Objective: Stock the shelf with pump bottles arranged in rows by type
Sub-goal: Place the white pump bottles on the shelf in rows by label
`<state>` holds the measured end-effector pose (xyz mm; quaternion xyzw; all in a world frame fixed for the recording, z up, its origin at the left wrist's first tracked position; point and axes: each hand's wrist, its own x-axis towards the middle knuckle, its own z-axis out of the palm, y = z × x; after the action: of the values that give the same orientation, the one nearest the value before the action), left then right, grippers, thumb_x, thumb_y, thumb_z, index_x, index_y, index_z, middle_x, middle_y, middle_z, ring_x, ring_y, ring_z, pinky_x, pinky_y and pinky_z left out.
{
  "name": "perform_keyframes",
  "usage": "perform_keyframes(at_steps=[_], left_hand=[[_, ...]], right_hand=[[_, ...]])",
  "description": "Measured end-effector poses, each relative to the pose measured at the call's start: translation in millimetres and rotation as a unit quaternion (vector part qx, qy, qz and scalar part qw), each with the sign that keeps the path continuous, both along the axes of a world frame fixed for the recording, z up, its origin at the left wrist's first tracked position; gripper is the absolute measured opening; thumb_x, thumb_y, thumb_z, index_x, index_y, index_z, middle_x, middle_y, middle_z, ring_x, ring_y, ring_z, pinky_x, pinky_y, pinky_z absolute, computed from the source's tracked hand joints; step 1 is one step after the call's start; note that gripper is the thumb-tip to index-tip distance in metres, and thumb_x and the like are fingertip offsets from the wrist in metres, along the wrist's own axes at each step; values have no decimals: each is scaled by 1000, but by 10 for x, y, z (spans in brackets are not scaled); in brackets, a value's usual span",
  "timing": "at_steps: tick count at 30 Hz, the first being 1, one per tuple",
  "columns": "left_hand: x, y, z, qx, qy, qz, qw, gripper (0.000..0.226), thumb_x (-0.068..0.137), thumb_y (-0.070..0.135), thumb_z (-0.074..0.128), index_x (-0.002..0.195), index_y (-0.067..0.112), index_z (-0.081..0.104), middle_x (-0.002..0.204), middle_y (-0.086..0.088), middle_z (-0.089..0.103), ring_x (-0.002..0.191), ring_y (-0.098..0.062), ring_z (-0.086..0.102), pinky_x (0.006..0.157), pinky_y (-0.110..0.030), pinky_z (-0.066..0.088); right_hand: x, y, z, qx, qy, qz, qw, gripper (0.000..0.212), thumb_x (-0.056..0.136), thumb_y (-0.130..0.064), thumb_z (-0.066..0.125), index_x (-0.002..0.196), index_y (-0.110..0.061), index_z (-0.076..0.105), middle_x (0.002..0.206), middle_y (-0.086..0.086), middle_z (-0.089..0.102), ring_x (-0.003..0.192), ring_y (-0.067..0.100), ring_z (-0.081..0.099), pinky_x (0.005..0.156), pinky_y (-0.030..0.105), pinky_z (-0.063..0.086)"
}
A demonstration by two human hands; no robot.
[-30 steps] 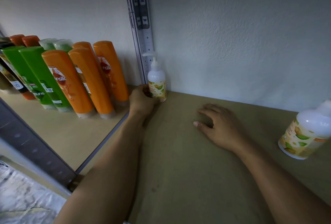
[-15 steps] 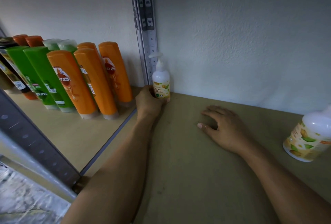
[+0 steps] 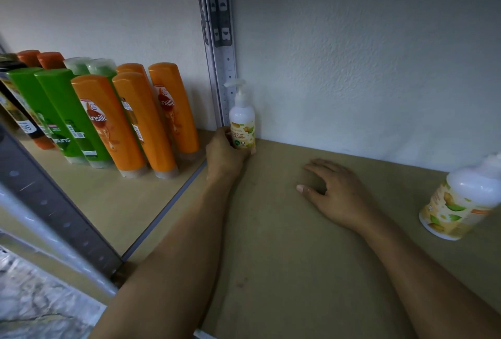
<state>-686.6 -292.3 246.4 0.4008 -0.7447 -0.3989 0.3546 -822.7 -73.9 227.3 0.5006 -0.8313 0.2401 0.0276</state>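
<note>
A small white pump bottle (image 3: 242, 119) with a yellow and green label stands upright in the back left corner of the tan shelf board (image 3: 284, 257). My left hand (image 3: 223, 155) grips its lower body from the left and front. My right hand (image 3: 334, 193) lies flat on the board, palm down, fingers spread, holding nothing. A second pump bottle (image 3: 461, 203) of the same type stands at the far right edge of the view, apart from both hands.
A grey slotted upright (image 3: 221, 48) runs up the white wall just behind the held bottle. On the neighbouring shelf to the left stand orange shampoo bottles (image 3: 130, 121) and green bottles (image 3: 62, 113) in rows. A grey front post (image 3: 51, 203) crosses the lower left.
The hands and the bottle keep their places on the shelf; only the camera has shifted a little. My left hand still holds the bottle in the corner.
</note>
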Motion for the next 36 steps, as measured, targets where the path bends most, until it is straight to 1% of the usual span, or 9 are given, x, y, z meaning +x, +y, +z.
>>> perform_keyframes(at_steps=[4,9,13,18,22,25,27,32,36], left_hand=[[148,135,42,-12,-40,-13,999,82,73,28,88,143,18,45,143,-2,55,132,-22,52,106,-38,47],[605,537,27,-118,-222,-70,965,68,96,50,57,151,19,32,147,-9,48,134,-29,48,107,-46,45],[1035,749,-50,-200,-319,-129,917,66,101,60,31,154,21,35,164,-2,26,153,-20,18,124,-45,17],[1474,958,-8,-208,-373,-181,886,70,99,67,20,160,32,19,168,5,8,155,-16,1,125,-48,6],[1587,1037,21,-206,-382,-178,883,67,100,65,19,160,34,17,168,8,5,155,-15,0,125,-49,5],[1554,1052,13,-202,-383,-160,887,66,101,65,19,160,34,19,168,8,7,155,-15,1,125,-49,5],[1545,1058,5,-201,-385,-156,887,67,100,65,17,160,34,18,168,8,6,155,-16,0,125,-49,4],[1545,1050,-2,-194,-384,-142,891,67,100,64,17,160,33,19,168,8,7,155,-15,0,125,-47,4],[1540,1038,-29,-194,-373,-136,897,67,100,64,18,159,33,22,168,8,9,155,-14,1,125,-46,4]], right_hand=[[125,182,76,-80,-43,-14,996,55,87,-41,71,136,-21,59,145,0,52,135,17,45,115,32,34],[378,685,94,-126,-40,-34,991,49,84,-26,77,130,-16,64,132,1,61,124,18,55,108,31,41],[528,1203,100,-196,-64,-81,975,45,82,-14,79,124,-17,67,120,-3,67,109,13,62,98,29,48],[570,1785,192,-299,-100,-202,927,31,80,-5,78,105,-20,67,94,3,69,76,11,64,76,18,51],[409,1979,360,-299,-127,-289,900,39,79,-10,77,114,-13,60,101,5,65,83,18,62,82,36,53],[198,1983,451,-235,-219,-262,910,66,73,-20,85,129,-11,51,116,2,62,101,18,63,92,41,52],[105,1958,480,-198,-263,-235,914,77,73,-20,88,137,-18,46,123,-3,61,107,16,62,95,35,50],[-9,1695,531,-176,-261,-258,913,67,73,-19,87,129,-16,52,121,2,66,108,24,65,90,36,51],[152,1274,537,-182,-283,-206,919,61,71,-22,89,122,-19,55,115,-2,67,102,17,66,89,36,55]])
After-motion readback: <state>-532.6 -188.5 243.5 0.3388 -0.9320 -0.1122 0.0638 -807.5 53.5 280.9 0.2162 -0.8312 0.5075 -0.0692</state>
